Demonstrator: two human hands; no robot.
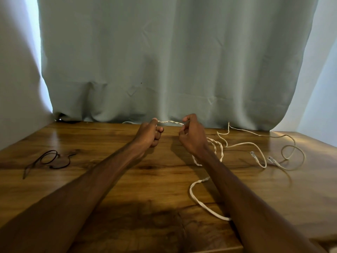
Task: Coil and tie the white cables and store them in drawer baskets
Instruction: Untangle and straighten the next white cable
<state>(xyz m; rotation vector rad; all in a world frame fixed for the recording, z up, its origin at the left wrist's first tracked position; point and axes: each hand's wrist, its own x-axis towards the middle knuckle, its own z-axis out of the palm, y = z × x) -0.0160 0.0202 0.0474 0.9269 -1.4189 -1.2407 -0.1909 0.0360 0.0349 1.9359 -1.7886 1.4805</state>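
Observation:
A white twisted cable is stretched taut between my two hands above the far part of the wooden table. My left hand pinches one end with curled fingers. My right hand pinches the cable a short span to the right. From there it runs down under my right forearm, loops on the table and passes beneath my arm near the front. A second white cable with clear plug ends lies loosely tangled at the right.
A thin dark tie or cord lies looped on the table at the left. A grey-green curtain hangs right behind the table's far edge. No drawer or basket is in view.

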